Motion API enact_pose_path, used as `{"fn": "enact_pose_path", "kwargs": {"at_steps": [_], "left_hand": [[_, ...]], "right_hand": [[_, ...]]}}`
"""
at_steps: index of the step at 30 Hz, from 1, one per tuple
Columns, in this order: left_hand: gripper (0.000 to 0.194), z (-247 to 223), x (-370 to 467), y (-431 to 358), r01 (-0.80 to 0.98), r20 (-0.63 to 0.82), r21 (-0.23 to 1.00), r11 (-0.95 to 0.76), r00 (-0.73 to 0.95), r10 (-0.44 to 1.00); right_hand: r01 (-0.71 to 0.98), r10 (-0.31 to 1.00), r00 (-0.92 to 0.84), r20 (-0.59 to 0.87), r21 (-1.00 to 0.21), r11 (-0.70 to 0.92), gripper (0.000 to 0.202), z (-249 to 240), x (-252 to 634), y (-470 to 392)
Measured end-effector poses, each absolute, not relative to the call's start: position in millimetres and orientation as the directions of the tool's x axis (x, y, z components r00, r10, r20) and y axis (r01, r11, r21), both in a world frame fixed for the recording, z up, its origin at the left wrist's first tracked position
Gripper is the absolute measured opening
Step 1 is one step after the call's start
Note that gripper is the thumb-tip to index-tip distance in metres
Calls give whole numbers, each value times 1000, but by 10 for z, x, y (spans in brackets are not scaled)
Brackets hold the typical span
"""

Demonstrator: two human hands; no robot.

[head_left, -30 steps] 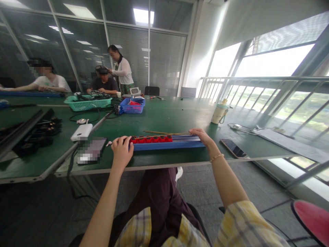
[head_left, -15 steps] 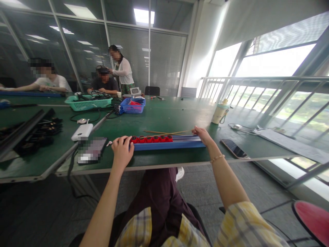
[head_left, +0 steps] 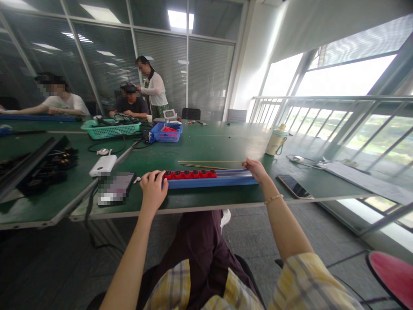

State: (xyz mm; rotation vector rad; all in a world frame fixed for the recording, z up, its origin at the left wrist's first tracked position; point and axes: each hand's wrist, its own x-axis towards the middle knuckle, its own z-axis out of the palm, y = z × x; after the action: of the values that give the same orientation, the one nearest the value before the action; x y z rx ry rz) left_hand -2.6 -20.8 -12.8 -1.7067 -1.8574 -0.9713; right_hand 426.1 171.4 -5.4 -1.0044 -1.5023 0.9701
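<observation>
A long blue channel (head_left: 213, 182) lies sideways near the table's front edge. Several red blocks with dark tops (head_left: 186, 174) sit in a row along its left part, while the right part shows a bare silvery trough. My left hand (head_left: 154, 188) is curled over the channel's left end and hides it. Between its fingertips, my right hand (head_left: 254, 169) pinches one end of a thin tan stick (head_left: 211, 162), which points left behind the channel. More thin sticks (head_left: 203, 166) lie on the table just behind the red blocks.
A phone (head_left: 293, 186) lies to the right, near a cream bottle (head_left: 276, 141). On the left are another phone-like device (head_left: 115, 189) and a white power bank (head_left: 103, 165). Green (head_left: 111, 130) and blue baskets (head_left: 166, 132) stand farther back. Several people are across the table.
The pinched stick's left end has swung away from me, from over the red blocks to behind the channel, now roughly parallel to it. My left hand has stayed put.
</observation>
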Motion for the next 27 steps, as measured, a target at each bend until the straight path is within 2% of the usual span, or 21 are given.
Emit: {"fn": "enact_pose_path", "kwargs": {"at_steps": [5,8,11,16,23,27], "left_hand": [[40,-125,-24,-204,979,718,205,-5,-147,680],[39,-127,-24,-203,978,720,210,-10,-148,678],[40,-126,-23,-205,978,722,208,-14,-144,677],[40,-122,-22,-207,979,725,202,-16,-138,675],[41,-126,-26,-199,982,732,190,-14,-132,668],[41,-130,-30,-202,981,732,192,-9,-137,668]], "right_hand": [[172,948,-69,310,-933,317,68,-124,4263,1771],[289,936,-33,349,-893,344,69,-169,4259,1792],[462,917,-36,396,-807,367,67,-192,4244,1805],[711,895,-99,434,-599,369,58,-183,4164,1834],[826,924,-32,380,-511,239,47,-155,4083,1846],[888,971,8,240,-449,104,37,-79,4026,1915]]}}
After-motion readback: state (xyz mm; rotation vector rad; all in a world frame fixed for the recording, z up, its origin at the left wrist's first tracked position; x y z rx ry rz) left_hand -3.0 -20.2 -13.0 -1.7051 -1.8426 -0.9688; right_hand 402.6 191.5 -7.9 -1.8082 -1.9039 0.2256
